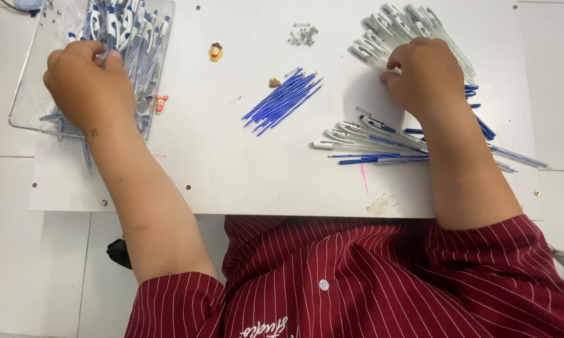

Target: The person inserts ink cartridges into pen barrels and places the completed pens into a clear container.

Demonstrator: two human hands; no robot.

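Note:
My left hand (88, 81) is over a clear plastic tray (28, 94) at the far left, fingers closed on a pen from the heap of finished blue-and-white pens (125, 28) lying in it. My right hand (426, 75) rests on a fan of clear pen barrels (394, 31) at the far right, fingertips pinching one of them. A row of partly assembled pens (363, 134) lies just below that hand. A bundle of blue ink refills (282, 100) sits in the middle of the white board (232, 169). A small pile of metal springs (302, 35) lies behind the refills.
Three tiny figurines lie on the board: a yellow one (215, 52), a pink one (162, 103) beside the tray, a brown one (274, 82) by the refills. A pink mark (363, 178) and a brown smudge (382, 203) show near the front edge.

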